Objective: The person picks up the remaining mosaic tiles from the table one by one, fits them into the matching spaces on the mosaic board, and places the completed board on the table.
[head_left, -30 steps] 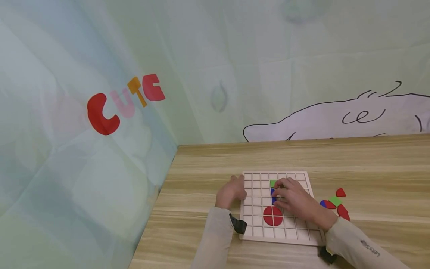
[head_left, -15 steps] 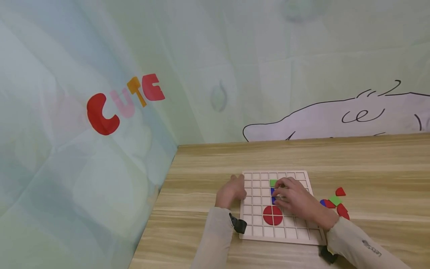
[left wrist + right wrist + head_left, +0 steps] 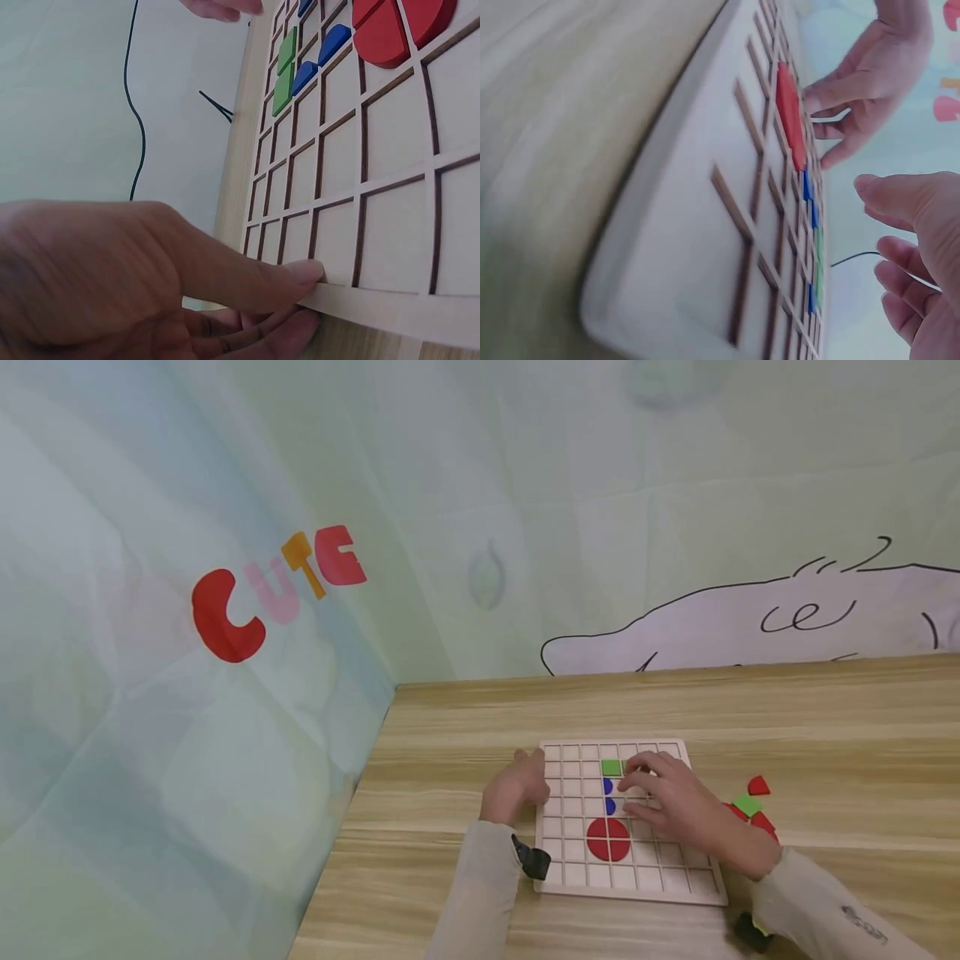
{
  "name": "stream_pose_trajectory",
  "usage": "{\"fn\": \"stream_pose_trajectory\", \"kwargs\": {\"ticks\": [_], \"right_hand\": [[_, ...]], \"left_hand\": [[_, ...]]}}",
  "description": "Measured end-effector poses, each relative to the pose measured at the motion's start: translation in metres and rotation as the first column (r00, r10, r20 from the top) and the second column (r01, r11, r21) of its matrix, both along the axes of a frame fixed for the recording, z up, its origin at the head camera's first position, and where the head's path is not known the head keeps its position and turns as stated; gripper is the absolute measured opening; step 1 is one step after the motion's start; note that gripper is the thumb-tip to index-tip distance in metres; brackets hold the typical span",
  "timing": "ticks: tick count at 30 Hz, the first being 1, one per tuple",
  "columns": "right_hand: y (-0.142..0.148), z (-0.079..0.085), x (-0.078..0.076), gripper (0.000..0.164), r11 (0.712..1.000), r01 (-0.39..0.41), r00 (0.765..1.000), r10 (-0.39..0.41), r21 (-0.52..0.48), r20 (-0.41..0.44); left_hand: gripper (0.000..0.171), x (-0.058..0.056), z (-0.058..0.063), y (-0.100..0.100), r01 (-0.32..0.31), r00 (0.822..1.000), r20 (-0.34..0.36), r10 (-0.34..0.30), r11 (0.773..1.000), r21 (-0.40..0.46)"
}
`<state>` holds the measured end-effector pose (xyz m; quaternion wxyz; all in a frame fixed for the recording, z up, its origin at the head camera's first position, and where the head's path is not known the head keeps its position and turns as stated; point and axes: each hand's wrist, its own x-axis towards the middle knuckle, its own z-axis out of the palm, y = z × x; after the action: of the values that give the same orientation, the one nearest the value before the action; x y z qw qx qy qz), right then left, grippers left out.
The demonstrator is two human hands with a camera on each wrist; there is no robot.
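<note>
A pale wooden grid board [image 3: 667, 881] lies on the table. My left hand [image 3: 517, 789] pinches its left edge; in the left wrist view the thumb [image 3: 300, 271] rests on the rim, with fingers curled beneath. Set in the board are red quarter-circle pieces [image 3: 598, 848] forming a disc, two rounded blue pieces [image 3: 608, 786] and green squares [image 3: 287, 51] side by side. Another blue piece [image 3: 811, 298] shows in the right wrist view. My right hand [image 3: 678, 802] hovers over the board's right half, fingers loosely bent and apart, nothing seen between them.
Right of the board, loose pieces lie on the wood-grain table [image 3: 862, 760]: a green square [image 3: 747, 806] and several red ones [image 3: 759, 786], partly overlapping. A printed cloth backdrop [image 3: 450, 527] stands behind and at the left.
My right hand has lifted off the pieces and drawn slightly right, uncovering the blue pieces and more of the green. The left hand stays at the board's edge.
</note>
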<state>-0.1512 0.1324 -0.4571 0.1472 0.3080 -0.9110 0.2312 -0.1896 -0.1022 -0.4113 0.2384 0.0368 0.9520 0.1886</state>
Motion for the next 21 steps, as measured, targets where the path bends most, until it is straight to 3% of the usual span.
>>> {"fn": "stream_pose_trajectory", "kwargs": {"ticks": [6, 16, 21], "right_hand": [[0.022, 0.011, 0.005, 0.022, 0.998, 0.06, 0.998, -0.06, -0.006, 0.024], [0.073, 0.013, 0.006, 0.032, 0.991, 0.112, 0.98, -0.123, -0.076, -0.158], [0.096, 0.009, 0.005, 0.03, 0.976, 0.199, 0.975, -0.206, -0.091, -0.08]], "left_hand": [[0.066, 0.001, 0.001, 0.0, -0.004, 1.0, -0.009, 0.004, 1.0, 0.0], [0.065, 0.003, 0.0, 0.001, -0.006, 1.0, -0.014, 0.006, 1.0, -0.012], [0.064, 0.003, 0.0, 0.001, -0.02, 1.0, -0.007, 0.02, 1.0, -0.003]]}}
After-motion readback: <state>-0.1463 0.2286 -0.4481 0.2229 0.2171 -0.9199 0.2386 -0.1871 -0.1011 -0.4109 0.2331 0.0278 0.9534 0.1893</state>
